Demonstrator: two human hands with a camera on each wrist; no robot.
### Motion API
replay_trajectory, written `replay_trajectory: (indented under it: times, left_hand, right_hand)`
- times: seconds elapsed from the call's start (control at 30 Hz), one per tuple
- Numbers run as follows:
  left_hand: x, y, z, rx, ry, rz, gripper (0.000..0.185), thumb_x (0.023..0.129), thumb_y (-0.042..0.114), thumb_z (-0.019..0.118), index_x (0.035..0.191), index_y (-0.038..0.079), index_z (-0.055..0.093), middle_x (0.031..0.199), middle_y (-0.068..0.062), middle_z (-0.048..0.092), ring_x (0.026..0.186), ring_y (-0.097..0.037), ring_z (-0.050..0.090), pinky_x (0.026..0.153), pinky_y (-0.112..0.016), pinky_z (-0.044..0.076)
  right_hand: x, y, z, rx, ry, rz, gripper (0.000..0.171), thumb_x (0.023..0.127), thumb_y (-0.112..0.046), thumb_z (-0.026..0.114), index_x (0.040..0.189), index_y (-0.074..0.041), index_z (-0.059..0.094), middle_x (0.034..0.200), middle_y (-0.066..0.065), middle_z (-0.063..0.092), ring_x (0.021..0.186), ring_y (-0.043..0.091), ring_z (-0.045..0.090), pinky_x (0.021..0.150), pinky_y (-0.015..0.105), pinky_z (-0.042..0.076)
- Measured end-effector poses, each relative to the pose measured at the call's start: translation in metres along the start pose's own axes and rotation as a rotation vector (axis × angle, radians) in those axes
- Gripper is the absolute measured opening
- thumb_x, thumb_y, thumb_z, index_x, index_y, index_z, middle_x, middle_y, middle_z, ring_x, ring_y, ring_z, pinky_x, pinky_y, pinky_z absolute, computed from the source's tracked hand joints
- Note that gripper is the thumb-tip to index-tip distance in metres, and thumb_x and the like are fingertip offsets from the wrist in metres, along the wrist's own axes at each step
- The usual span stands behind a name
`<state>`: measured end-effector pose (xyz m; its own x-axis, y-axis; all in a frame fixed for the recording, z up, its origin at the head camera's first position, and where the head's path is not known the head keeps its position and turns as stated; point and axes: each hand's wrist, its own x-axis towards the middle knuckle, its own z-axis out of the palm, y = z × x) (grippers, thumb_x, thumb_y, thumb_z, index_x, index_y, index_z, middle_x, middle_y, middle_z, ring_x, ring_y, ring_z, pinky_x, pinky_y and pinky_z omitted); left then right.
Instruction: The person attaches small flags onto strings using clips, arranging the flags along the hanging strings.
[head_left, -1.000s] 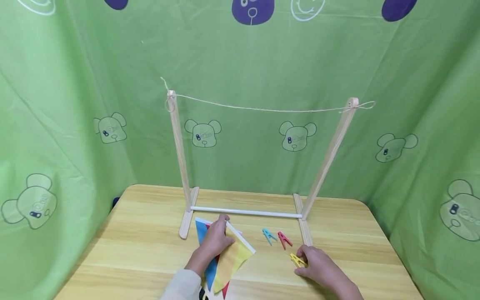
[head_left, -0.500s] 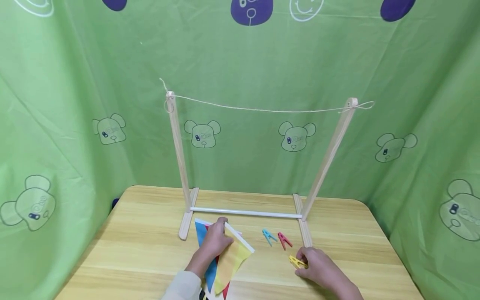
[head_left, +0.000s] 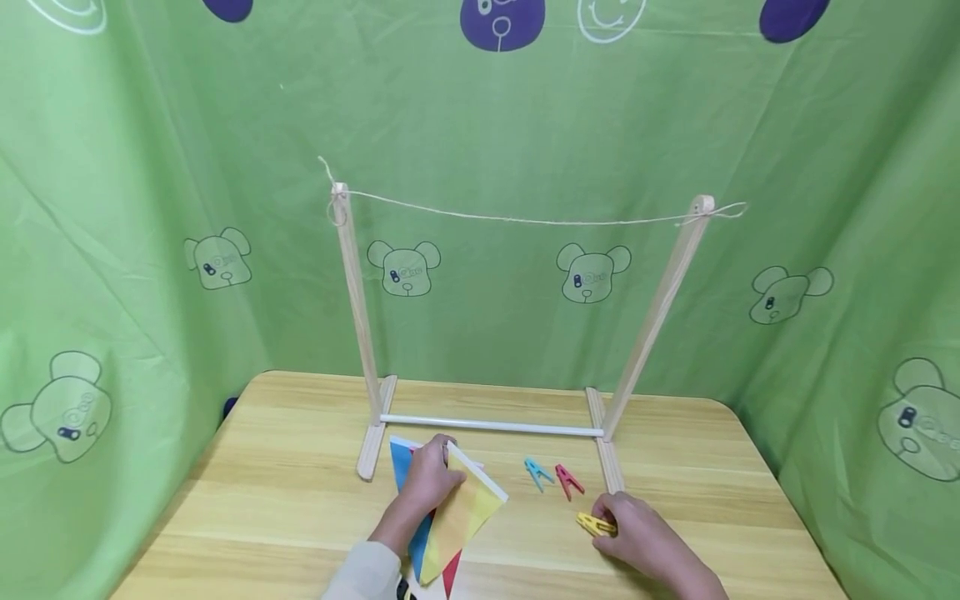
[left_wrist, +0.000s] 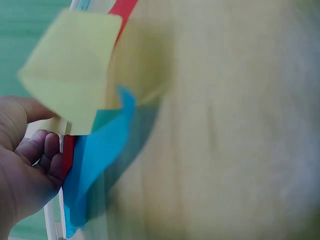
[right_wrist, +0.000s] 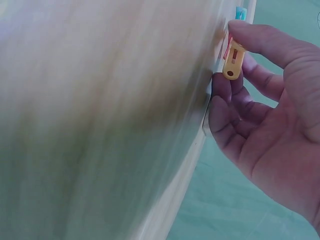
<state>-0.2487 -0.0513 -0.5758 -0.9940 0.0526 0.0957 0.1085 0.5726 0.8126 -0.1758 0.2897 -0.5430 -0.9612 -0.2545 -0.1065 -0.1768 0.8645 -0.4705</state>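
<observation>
My left hand [head_left: 429,477] pinches a yellow pennant flag [head_left: 463,518] by its white top band, thumb in front. Behind it a blue pennant flag [head_left: 402,458] and a red pennant flag [head_left: 451,573] are partly covered; in the left wrist view the blue flag [left_wrist: 100,155] hangs below the fingers. My right hand [head_left: 637,533] pinches a yellow clothespin [head_left: 595,524] between thumb and fingers, low over the table's right part. A blue clothespin [head_left: 537,472] and a red clothespin [head_left: 569,481] lie on the table a little left of that hand.
A wooden stand has a left post [head_left: 356,300], a right post [head_left: 660,308] and a white crossbar [head_left: 491,424] near the wooden table [head_left: 300,433]. A thin string [head_left: 510,220] sags between the post tops. A green curtain [head_left: 480,333] surrounds the table.
The yellow flag has swung slightly, its tip shifting left over the blue one. The yellow clothespin has turned in my right fingers and now looks narrower, its legs closer together.
</observation>
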Motion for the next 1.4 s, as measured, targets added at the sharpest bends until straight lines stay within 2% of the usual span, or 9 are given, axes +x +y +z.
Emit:
replay_trajectory:
  times: [0.17,0.3,0.57,0.77,0.93,1.07,1.27,1.4]
  left_hand:
    - [-0.001,0.001,-0.003,-0.035,-0.015,-0.011,0.036,0.074,0.000,0.087,0.101,0.001,0.063,0.070,0.003,0.046,0.062,-0.012,0.047,0.051,-0.021,0.039]
    - [0.000,0.002,-0.003,-0.038,-0.025,-0.010,0.031,0.075,0.001,0.086,0.092,0.001,0.060,0.070,0.004,0.046,0.062,-0.012,0.047,0.050,-0.021,0.038]
    - [0.000,0.002,-0.005,-0.055,-0.037,-0.013,0.028,0.077,0.002,0.084,0.090,0.002,0.060,0.072,0.004,0.046,0.065,-0.012,0.046,0.051,-0.021,0.036]
    - [-0.001,0.001,-0.007,-0.066,-0.037,-0.004,0.026,0.077,0.002,0.083,0.088,-0.001,0.060,0.071,0.005,0.044,0.066,-0.012,0.044,0.053,-0.021,0.035]
    - [-0.002,-0.001,-0.007,-0.061,-0.037,0.000,0.027,0.077,0.002,0.082,0.080,0.000,0.055,0.067,0.005,0.039,0.063,-0.010,0.041,0.052,-0.020,0.032]
    - [-0.002,-0.002,-0.007,-0.055,-0.043,0.016,0.033,0.079,0.003,0.081,0.073,0.004,0.049,0.063,0.006,0.036,0.060,-0.010,0.039,0.051,-0.021,0.030]
    - [-0.001,-0.003,-0.009,-0.058,-0.064,0.025,0.044,0.085,0.004,0.079,0.068,0.011,0.039,0.059,0.005,0.030,0.056,-0.010,0.034,0.049,-0.021,0.028]
    - [-0.001,-0.003,-0.011,-0.081,-0.077,0.017,0.045,0.087,0.006,0.077,0.067,0.012,0.038,0.059,0.005,0.029,0.055,-0.011,0.032,0.049,-0.022,0.028]
  right_hand:
    - [0.000,0.000,-0.001,0.024,0.014,-0.010,0.026,0.078,-0.012,0.088,0.093,-0.014,0.067,0.081,-0.005,0.055,0.071,0.009,0.045,0.060,0.023,0.040]
    - [0.001,0.001,0.000,0.033,0.038,-0.026,0.024,0.079,-0.009,0.086,0.094,-0.015,0.068,0.084,-0.005,0.055,0.073,0.008,0.047,0.062,0.021,0.042]
    - [0.002,0.001,-0.004,0.017,0.081,-0.074,0.024,0.081,-0.010,0.085,0.097,-0.017,0.068,0.087,-0.008,0.058,0.076,0.003,0.048,0.066,0.020,0.046]
    - [0.000,-0.003,-0.007,0.082,0.126,-0.123,0.023,0.083,-0.005,0.082,0.097,-0.017,0.069,0.094,-0.004,0.060,0.081,0.004,0.054,0.069,0.020,0.053]
    - [-0.001,-0.004,-0.009,0.141,0.143,-0.147,0.022,0.085,-0.004,0.082,0.100,-0.015,0.069,0.099,0.000,0.062,0.086,0.006,0.059,0.074,0.022,0.057]
    - [0.001,-0.004,-0.008,0.171,0.140,-0.144,0.022,0.086,-0.006,0.082,0.101,-0.014,0.070,0.098,0.000,0.062,0.084,0.003,0.057,0.071,0.020,0.056]
    - [0.005,-0.001,-0.009,0.221,0.113,-0.122,0.020,0.087,-0.009,0.081,0.104,-0.013,0.071,0.098,0.000,0.062,0.080,0.000,0.054,0.068,0.019,0.053]
    - [0.008,0.002,-0.008,0.282,0.102,-0.085,0.022,0.087,-0.007,0.081,0.105,-0.009,0.069,0.097,0.003,0.063,0.078,0.002,0.055,0.066,0.020,0.053]
